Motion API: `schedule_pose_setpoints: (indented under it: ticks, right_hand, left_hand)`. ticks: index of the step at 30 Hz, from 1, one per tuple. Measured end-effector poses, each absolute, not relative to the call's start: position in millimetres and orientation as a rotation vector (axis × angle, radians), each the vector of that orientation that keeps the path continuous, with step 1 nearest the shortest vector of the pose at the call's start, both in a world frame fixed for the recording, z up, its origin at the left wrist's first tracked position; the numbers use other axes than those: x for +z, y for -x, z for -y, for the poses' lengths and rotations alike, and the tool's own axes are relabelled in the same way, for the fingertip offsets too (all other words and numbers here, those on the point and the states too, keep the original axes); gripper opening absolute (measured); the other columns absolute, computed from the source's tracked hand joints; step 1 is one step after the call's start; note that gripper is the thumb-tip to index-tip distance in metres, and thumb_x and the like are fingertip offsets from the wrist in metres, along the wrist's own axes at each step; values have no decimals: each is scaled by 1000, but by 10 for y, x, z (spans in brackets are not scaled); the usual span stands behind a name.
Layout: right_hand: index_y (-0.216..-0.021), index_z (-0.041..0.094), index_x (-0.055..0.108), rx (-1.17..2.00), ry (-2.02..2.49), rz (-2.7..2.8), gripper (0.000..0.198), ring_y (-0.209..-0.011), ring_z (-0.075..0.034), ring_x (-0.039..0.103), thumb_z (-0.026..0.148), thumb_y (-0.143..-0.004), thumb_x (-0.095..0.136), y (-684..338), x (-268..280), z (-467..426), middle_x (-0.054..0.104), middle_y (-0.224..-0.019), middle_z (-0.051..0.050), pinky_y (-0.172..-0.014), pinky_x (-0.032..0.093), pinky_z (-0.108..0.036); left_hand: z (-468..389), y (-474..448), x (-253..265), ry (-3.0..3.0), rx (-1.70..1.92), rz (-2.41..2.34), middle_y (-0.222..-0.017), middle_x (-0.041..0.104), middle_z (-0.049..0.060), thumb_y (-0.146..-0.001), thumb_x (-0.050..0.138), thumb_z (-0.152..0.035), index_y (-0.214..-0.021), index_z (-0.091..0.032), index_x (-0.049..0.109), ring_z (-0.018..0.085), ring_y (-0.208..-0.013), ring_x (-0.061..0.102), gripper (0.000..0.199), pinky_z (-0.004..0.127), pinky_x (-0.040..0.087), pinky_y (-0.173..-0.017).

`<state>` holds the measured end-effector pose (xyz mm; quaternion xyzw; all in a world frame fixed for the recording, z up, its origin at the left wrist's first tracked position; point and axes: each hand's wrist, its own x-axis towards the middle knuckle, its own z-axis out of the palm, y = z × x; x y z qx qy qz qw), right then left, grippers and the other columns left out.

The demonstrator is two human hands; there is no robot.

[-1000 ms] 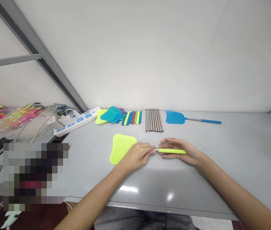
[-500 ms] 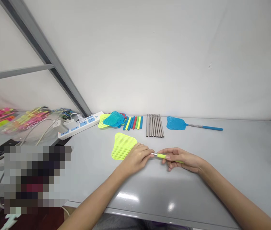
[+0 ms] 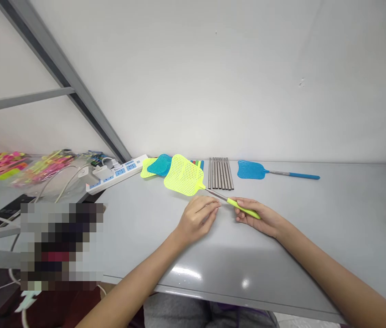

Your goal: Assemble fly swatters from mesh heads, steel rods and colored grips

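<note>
A yellow-green fly swatter (image 3: 184, 175) is raised off the table, its perforated head to the left and a metal rod running to its yellow-green handle. My right hand (image 3: 257, 216) is closed around that handle. Below the rod, my left hand (image 3: 199, 217) has its fingers bent and drawn together, with nothing seen in them; it is apart from the swatter. Behind the raised head lie a teal swatter head (image 3: 159, 165) and another yellow-green head (image 3: 147, 168). Coloured handles (image 3: 201, 165) beside them are mostly hidden. Several metal rods (image 3: 220, 174) lie in a row.
A finished blue fly swatter (image 3: 251, 170) lies at the back right of the grey table (image 3: 350, 218). At the left are a white power strip (image 3: 117, 174) with plugs and cables, and bags of colourful parts (image 3: 47, 166). A white wall stands behind; a metal frame post (image 3: 73, 86) rises left.
The yellow-green swatter has been lifted from the table and its head tilted up by my right hand. My left hand has let go of its rod.
</note>
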<state>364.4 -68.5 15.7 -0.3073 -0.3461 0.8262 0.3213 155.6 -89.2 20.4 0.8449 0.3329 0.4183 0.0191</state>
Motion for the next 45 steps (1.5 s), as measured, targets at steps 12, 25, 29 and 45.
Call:
schedule_pose_setpoints:
  ticks: [12, 25, 29, 45]
  right_hand:
    - [-96, 15, 61, 2133, 806, 702, 25, -56, -12, 42, 22, -74, 53, -3623, 128, 667, 43, -56, 0, -65, 40, -29]
    - [-95, 14, 59, 2195, 778, 709, 24, -51, -10, 33, 27, -77, 51, -3495, 151, 763, 36, -52, 2, -61, 37, -27]
    - [-90, 14, 60, 2241, 772, 763, 24, -49, -8, 30, 31, -77, 51, -3357, 149, 813, 34, -53, 3, -62, 36, -26]
    - [-103, 17, 55, 2153, 687, 680, 31, -56, -8, 39, 19, -73, 56, -3241, 145, 730, 44, -63, 1, -62, 37, -24]
  left_hand:
    - [897, -1621, 150, -1560, 1202, -1166, -63, 54, 3, -84, 30, -38, -74, -14, 59, 13, -61, 49, 38, 25, 39, -60]
    - [758, -1633, 98, -1140, 1384, -935, -81, 56, 5, -82, 32, -45, -97, -16, 47, 11, -59, 52, 35, 24, 40, -54]
    - [627, -1624, 83, -1066, 1485, -1004, -57, 50, -1, -80, 33, -49, -93, -15, 50, 10, -47, 47, 40, 23, 39, -51]
    - [60, -1787, -15, -719, 1809, -1104, -48, 40, -5, -76, 36, -53, -58, -16, 46, 5, -35, 34, 42, 18, 26, -35]
